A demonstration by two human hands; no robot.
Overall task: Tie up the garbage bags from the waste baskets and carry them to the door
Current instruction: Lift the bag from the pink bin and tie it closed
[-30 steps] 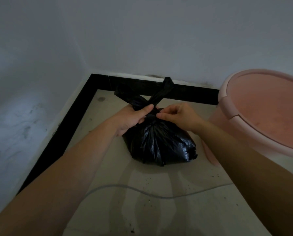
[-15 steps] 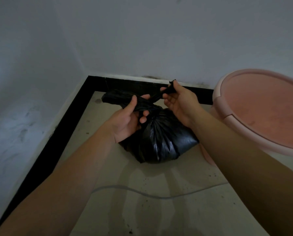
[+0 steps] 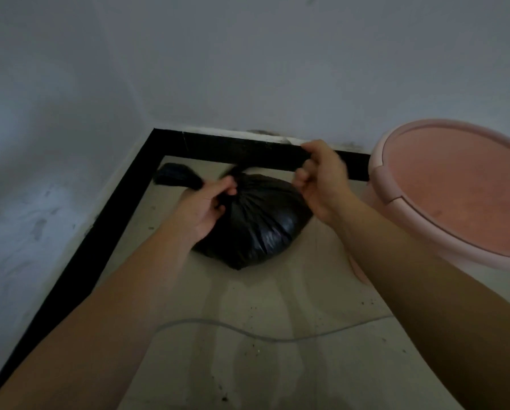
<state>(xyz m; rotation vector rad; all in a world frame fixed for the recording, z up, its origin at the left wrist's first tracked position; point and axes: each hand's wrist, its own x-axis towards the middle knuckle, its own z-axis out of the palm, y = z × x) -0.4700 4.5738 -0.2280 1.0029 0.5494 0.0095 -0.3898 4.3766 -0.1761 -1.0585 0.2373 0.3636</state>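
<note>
The black garbage bag (image 3: 256,226) sits on the floor (image 3: 277,377) in the corner of the room, a rounded, lumpy bundle of thin glossy plastic. Its skin is drawn into fine pleats that run up to a gathered neck at the top.

The left hand (image 3: 206,207) is closed tightly around a twisted strand of the plastic at that neck. The frayed tail (image 3: 174,180) of the strand sticks out past the knuckles, fanning toward the left wall.

The right hand (image 3: 322,180) is raised just above and to the right of the bag, with the fingers curled and thumb and forefinger brought together. It lies against the black baseboard (image 3: 218,146), so I cannot tell whether it is pinching a second strand or nothing.

Just to the right stands a pink plastic waste basket (image 3: 379,173), round, smooth and matte, with a thick rolled rim. Its side is near the bag but not touching it.

The floor is pale, dull tile, speckled with dark crumbs. A thin grey cable (image 3: 248,332) lies across it in a loose curve, nearer to us than the bag. The wall (image 3: 277,69) is flat, scuffed white paint, with dark smudges low down near the corner.
</note>
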